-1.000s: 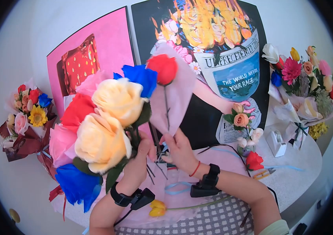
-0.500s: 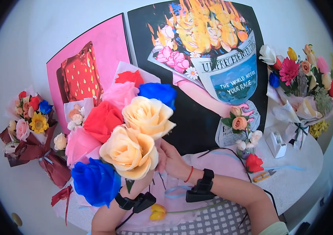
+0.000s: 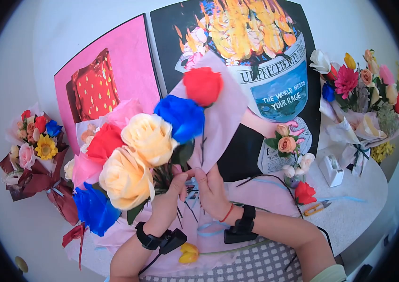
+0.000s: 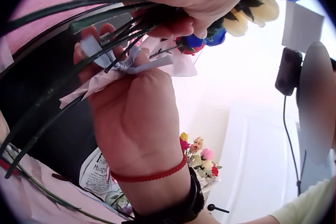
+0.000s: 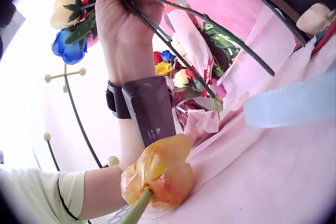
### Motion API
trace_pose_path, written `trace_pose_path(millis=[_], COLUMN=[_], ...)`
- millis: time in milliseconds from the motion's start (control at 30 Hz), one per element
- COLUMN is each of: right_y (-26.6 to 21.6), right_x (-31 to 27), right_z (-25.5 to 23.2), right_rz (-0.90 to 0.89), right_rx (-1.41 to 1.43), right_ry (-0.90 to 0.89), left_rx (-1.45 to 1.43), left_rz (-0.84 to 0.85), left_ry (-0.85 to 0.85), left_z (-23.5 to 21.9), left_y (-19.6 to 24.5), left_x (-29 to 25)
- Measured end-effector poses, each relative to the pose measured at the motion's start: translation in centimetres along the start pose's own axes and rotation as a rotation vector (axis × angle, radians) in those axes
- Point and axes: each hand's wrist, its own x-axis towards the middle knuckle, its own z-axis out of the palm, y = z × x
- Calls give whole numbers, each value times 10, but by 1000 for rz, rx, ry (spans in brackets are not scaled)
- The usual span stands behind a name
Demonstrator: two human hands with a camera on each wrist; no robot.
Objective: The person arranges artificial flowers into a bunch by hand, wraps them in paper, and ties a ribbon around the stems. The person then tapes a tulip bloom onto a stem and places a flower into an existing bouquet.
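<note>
My left hand (image 3: pixel 167 199) grips the stems of a bunch of large roses: cream roses (image 3: pixel 126 177), blue roses (image 3: pixel 179 118), red and pink ones. In the left wrist view its fingers curl round the dark green stems (image 4: pixel 113 7), which fan out below the grip. Close beside it, my right hand (image 3: pixel 214 193) pinches the base of a pale pink paper wrap (image 3: pixel 230 101) with a single red rose (image 3: pixel 203 86) in front of it. A pale ribbon bow (image 4: pixel 123 66) is tied at that base. The wrapped rose stands behind the bunch, to its right.
A yellow tulip (image 3: pixel 188 253) lies at the table's near edge. Pink paper (image 3: pixel 256 199) covers the middle. To the right are a tape dispenser (image 3: pixel 331 171), orange-handled snips (image 3: pixel 317 208) and a loose red rose (image 3: pixel 305 193). Wrapped bouquets stand at far left (image 3: pixel 44 160) and right (image 3: pixel 361 127).
The bunch swung right, covering much of the wrapped red rose, then came partly back left. The wrapped rose shows again on the right, closer to the bunch, and both hands are nearer together.
</note>
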Motion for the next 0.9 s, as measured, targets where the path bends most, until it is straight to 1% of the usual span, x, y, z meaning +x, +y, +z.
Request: trace_pose_path(millis=[33, 67, 100, 167, 200, 267, 333, 367, 400, 433, 467, 500, 533, 567, 633, 667, 700, 733, 767, 800, 833, 867, 900], right_y=[1, 4, 5, 1, 0, 2, 1, -5, -5, -5, -6, -10, -8, -4, 1, 2, 2, 0, -4, -7, 2, 18, 22], right_x=[1, 3, 4, 5, 5, 1, -4, -10, -10, -10, -11, -9, -9, -10, -9, -8, -8, -7, -4, -3, -5, -10, -10], right_z=[0, -1, -2, -5, -5, -3, 4, 6, 7, 7, 6, 1, 0, 0, -1, -2, -2, -4, -7, -8, -8, -8, -7], right_rz=[2, 35, 69, 91, 108, 102, -105, -30, -28, -55, -81, -51, -49, -66, -85, -154, -222, -223, -253, -285, -285, -201, -116], right_rx=[3, 57, 111, 80, 45, 4, -247, -244, -243, -286, -329, -400, -400, -394, -389, -371, -353, -352, -363, -375, -378, -358, -339], right_ry=[-5, 21, 47, 37, 38, -3, -48, -91, -89, -148, -207, -296, -294, -325, -355, -356, -359, -360, -411, -463, -465, -550, -632], left_rx=[60, 62, 88, 188, 190, 64, 84, 146, 207, 193, 193, 280, 366, 366, 99, 99, 172, 245, 228, 226, 273, 319, 365], left_rz=[22, 22, -15, -73, -74, 88, 57, 44, 30, 76, 73, 187, 302, 302, 88, 89, 88, 87, 256, 257, 203, 150, 98], left_ry=[-25, -17, 51, 173, 183, 210, 189, 172, 153, 141, 139, 80, 19, 16, 202, 203, 216, 229, -25, -23, 14, 51, 86], left_z=[-4, -4, -3, -4, -3, 2, -3, -4, -5, -8, -8, -5, -3, -1, 5, 6, 9, 10, -15, -15, -13, -9, -6], left_y=[0, 2, 4, 5, 3, -4, -10, -11, -14, -20, -21, -16, -13, -14, -17, -13, -4, 0, -15, -20, -25, -28, -28], left_x=[1, 3, 4, 5, 7, 10, 9, 8, 8, 8, 4, 0, -3, -3, -3, -3, -3, -3, -8, -7, -7, -6, -6])
